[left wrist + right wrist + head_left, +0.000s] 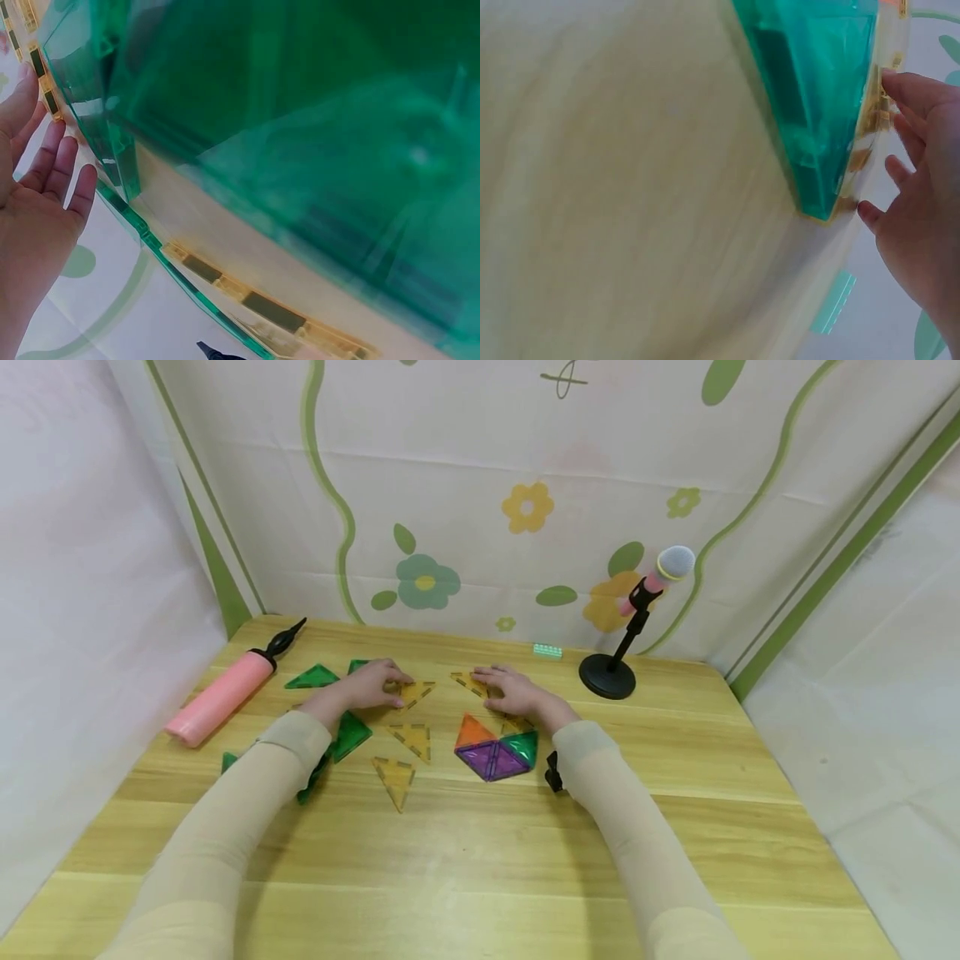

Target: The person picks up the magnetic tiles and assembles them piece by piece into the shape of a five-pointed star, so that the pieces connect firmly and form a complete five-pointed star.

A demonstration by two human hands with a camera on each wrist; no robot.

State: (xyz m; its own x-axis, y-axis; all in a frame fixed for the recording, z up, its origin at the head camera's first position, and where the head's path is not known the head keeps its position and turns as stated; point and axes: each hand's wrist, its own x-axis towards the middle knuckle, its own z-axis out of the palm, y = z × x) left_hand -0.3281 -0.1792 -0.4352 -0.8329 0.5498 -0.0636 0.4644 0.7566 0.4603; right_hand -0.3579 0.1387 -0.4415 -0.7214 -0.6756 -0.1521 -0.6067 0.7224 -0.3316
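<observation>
At the middle of the table my left hand (371,683) has thumb and fingers at a yellow translucent triangle magnetic tile (418,692), holding it by its left side. Opposite it, my right hand (513,689) holds another yellow triangle tile (467,682) between fingers and thumb. A joined group lies below the right hand: an orange triangle (472,732), purple triangles (476,758) and a green triangle (522,747). One more yellow tile (517,725) sits behind the group, partly under the hand. Two loose yellow triangles (412,741) lie nearer me. In the left wrist view a green tile (322,150) blocks much of the scene.
Several green triangle tiles (313,677) lie around the left forearm, some hidden by it. A pink hand pump (221,697) lies at the left edge. A microphone on a black stand (609,675) stands back right, and a small teal strip (547,651) lies near the curtain.
</observation>
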